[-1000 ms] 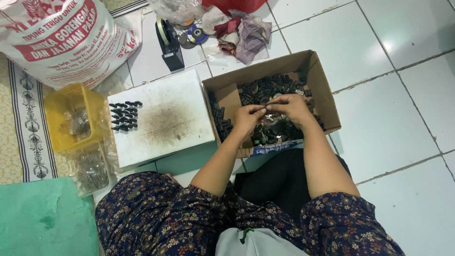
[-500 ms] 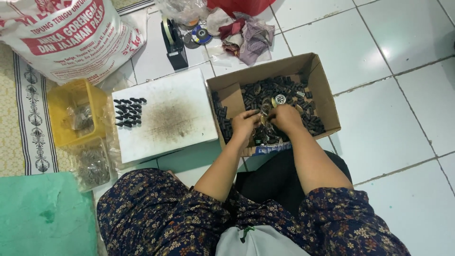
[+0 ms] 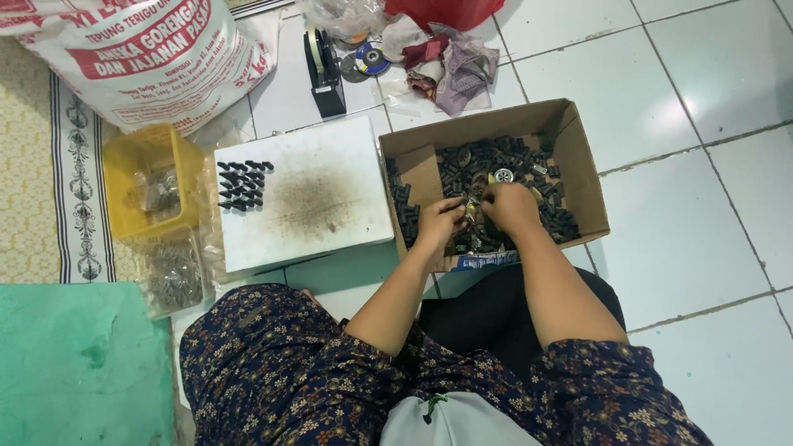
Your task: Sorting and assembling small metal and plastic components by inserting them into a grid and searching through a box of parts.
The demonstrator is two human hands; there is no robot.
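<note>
Small black parts (image 3: pixel 529 161) fill the open cardboard box (image 3: pixel 578 157) on the white tiled floor, right of the stained white board (image 3: pixel 306 194). Both hands are down in the box, close together over the near middle of the heap. The left hand (image 3: pixel 439 221) has its fingers curled toward a small metal bit, and the right hand (image 3: pixel 510 206) meets it from the right; whether either pinch is closed on a piece I cannot tell, since the fingertips are hidden among the parts (too small and dark to separate).

On the board's far left corner lie rows of finished black pieces (image 3: pixel 242 183). A yellow basket (image 3: pixel 124 161) stands left of the board.

To do this step well, I judge it best to lift one piece at a time, clear of the heap, and keep both hands low inside the box so nothing spills over the near wall.
</note>
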